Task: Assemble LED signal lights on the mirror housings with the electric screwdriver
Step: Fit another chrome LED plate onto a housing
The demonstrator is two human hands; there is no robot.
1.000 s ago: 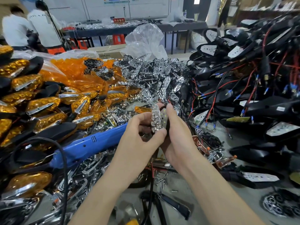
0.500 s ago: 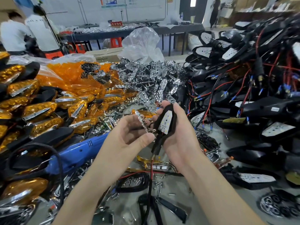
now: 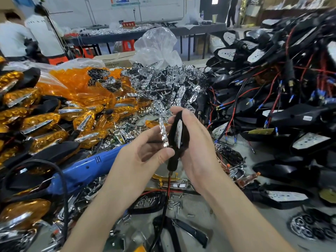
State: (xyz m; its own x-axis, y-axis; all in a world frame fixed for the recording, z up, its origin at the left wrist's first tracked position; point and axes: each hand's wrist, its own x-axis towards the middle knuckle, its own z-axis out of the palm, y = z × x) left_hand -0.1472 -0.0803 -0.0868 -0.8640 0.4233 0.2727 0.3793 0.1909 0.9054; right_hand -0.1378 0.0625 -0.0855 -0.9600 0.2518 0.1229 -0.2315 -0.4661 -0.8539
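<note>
Housing's rolled since half a second back: the white board that faced you is now nearly edge-on, and the chrome piece has closed in beside it.

Your right hand has its fingers curled round the black plastic mirror housing with the white LED board, held up over the bench, its red and black wire trailing down. Your left hand pinches the narrow chrome-plated dimpled reflector strip between thumb and fingertips, just beside the housing's open face, perhaps touching it.

So you look to be at the fitting step, reflector going onto the board, nothing screwed yet. Next move calls for lining the dimples up with the LEDs and seating it flat, then freeing a hand for the long blue corded electric screwdriver lying to your left and a screw from the loose small silver screws scattered below your wrists.

Containers: the crumpled clear plastic bag stands behind the heap of chrome reflectors; what's inside it, you can't tell. Same for the brown cardboard box beside it. Amber lenses and wired black housings lie heaped loose.
</note>
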